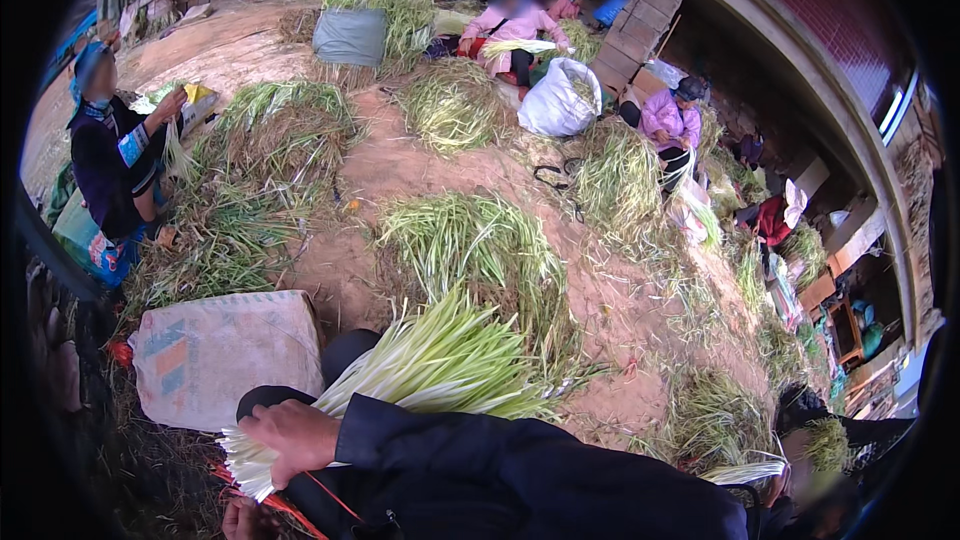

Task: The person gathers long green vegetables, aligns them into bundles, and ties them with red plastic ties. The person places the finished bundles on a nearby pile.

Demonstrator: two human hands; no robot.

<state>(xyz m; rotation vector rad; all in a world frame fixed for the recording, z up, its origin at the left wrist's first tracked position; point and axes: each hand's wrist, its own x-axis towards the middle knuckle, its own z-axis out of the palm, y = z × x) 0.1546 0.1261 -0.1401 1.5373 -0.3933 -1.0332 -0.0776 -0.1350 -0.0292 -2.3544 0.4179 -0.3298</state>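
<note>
My right hand (289, 442), at the end of a dark sleeve, grips a thick bundle of long white-and-green vegetable stalks (442, 360) near its pale cut ends. The bundle lies across my dark-clad legs, its leafy green tips spread up and to the right. Just below the pale ends is my left hand (244, 519), partly cut off by the lower edge of the view, with its fingers bent; whether it holds anything is unclear. Red plastic twine (294, 516) runs beneath the bundle beside both hands, and one thin strand crosses my lap.
A pale woven-plastic block or sack (225, 360) stands left of my knees. In front lies a heap of green stalks (480, 247). More heaps cover the earthen floor. One person (112, 157) works at left; several others sit farther off and at right. A white sack (559, 101) stands beyond.
</note>
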